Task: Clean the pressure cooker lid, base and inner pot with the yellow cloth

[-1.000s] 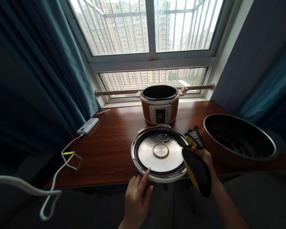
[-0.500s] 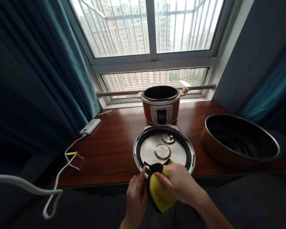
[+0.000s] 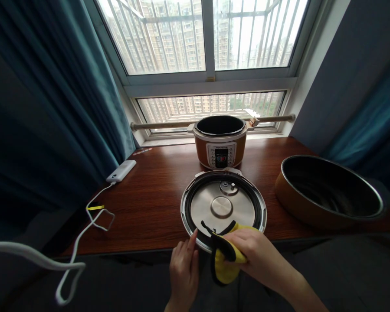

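A round pressure cooker lid (image 3: 223,207) lies upside down near the front edge of the wooden table (image 3: 149,195), its shiny metal inner plate facing up. My right hand (image 3: 251,251) is closed on a yellow cloth with black trim (image 3: 225,260) and presses it against the lid's near rim. My left hand (image 3: 183,271) rests against the lid's front-left rim, fingers stretched out and together, holding nothing. The orange cooker body (image 3: 221,141) stands open behind the lid.
A large dark inner pot (image 3: 328,188) sits at the table's right end. A white power bank (image 3: 121,171) with a white cable (image 3: 74,251) lies at the left. Teal curtains hang on both sides; a barred window is behind.
My right hand has swung the cloth from the lid's right side to its front rim, then slid it slightly right along the rim. My left hand has stayed at the front-left rim.
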`<action>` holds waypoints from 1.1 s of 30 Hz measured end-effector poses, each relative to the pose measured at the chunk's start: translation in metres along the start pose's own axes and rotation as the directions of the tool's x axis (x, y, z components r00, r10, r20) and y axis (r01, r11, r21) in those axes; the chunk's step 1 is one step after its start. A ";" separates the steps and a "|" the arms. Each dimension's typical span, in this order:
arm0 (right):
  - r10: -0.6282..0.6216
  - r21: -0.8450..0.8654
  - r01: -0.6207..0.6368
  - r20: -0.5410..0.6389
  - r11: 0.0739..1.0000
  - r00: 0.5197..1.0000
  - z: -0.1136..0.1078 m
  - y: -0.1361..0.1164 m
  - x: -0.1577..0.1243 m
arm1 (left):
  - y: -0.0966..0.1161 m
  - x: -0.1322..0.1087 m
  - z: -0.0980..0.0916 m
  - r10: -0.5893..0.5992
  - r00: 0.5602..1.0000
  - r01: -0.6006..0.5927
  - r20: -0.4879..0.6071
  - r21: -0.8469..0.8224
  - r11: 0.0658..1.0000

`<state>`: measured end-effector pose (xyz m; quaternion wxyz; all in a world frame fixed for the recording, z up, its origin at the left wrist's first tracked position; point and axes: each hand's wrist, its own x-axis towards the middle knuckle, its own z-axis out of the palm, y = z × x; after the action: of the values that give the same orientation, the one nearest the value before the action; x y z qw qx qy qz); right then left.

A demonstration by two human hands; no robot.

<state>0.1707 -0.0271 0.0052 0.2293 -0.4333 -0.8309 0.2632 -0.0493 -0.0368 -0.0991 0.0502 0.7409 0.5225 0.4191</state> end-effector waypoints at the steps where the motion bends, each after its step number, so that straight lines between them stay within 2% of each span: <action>1: -0.010 0.026 0.010 0.001 1.000 1.000 -0.005 0.004 -0.003 | -0.001 0.000 -0.001 0.013 1.000 -0.013 -0.002 0.006 1.000; 6: -0.054 0.078 0.051 0.033 0.996 0.998 -0.029 0.023 -0.013 | -0.003 -0.002 -0.002 0.089 0.996 -0.089 -0.012 0.042 0.995; 10: -0.015 0.063 0.014 0.017 0.998 1.000 -0.045 0.039 -0.016 | -0.001 -0.001 -0.001 0.103 0.995 -0.102 -0.013 0.061 0.993; 15: 0.118 0.160 -0.104 -0.081 0.982 0.990 -0.059 0.059 -0.023 | 0.002 0.002 -0.001 0.089 0.996 -0.088 -0.024 0.042 0.995; 18: 0.235 0.186 -0.198 -0.200 0.962 0.951 -0.061 0.077 -0.027 | 0.000 0.005 -0.001 0.050 0.998 -0.049 -0.024 0.015 0.999; 20: 0.305 0.152 -0.268 -0.344 0.951 0.888 -0.060 0.090 -0.028 | -0.001 0.006 -0.001 0.015 1.000 -0.015 -0.018 -0.004 1.000; 24: 0.379 0.133 -0.384 -0.624 0.914 0.684 -0.059 0.105 -0.025 | -0.001 0.011 -0.005 -0.070 0.997 0.072 0.038 -0.052 0.996; 25: 0.380 0.154 -0.392 -0.697 0.907 0.607 -0.059 0.104 -0.023 | 0.000 0.012 -0.007 -0.094 0.994 0.097 0.057 -0.059 0.994; 28: 0.345 0.227 -0.343 -0.876 0.911 0.337 -0.064 0.098 -0.021 | 0.004 0.019 -0.010 -0.150 0.984 0.157 0.098 -0.078 0.984; 29: 0.326 0.234 -0.315 -0.904 0.920 0.278 -0.066 0.096 -0.021 | 0.005 0.021 -0.010 -0.159 0.982 0.168 0.104 -0.085 0.982; 30: 0.308 0.230 -0.293 -0.916 0.928 0.256 -0.067 0.094 -0.022 | 0.006 0.023 -0.011 -0.165 0.980 0.175 0.109 -0.091 0.980; 31: 0.294 0.218 -0.277 -0.917 0.936 0.270 -0.069 0.094 -0.023 | 0.006 0.025 -0.011 -0.167 0.980 0.178 0.110 -0.093 0.980; 32: 0.282 0.204 -0.262 -0.908 0.943 0.311 -0.069 0.096 -0.024 | 0.005 0.026 -0.011 -0.169 0.980 0.179 0.108 -0.091 0.980; 33: 0.271 0.187 -0.246 -0.888 0.951 0.371 -0.069 0.098 -0.025 | 0.004 0.028 -0.012 -0.169 0.980 0.178 0.107 -0.084 0.980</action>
<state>0.2847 0.0158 -0.0085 0.6014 -0.6275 -0.4937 0.0300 -0.0510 -0.0201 -0.0734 0.1470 0.7091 0.5619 0.3998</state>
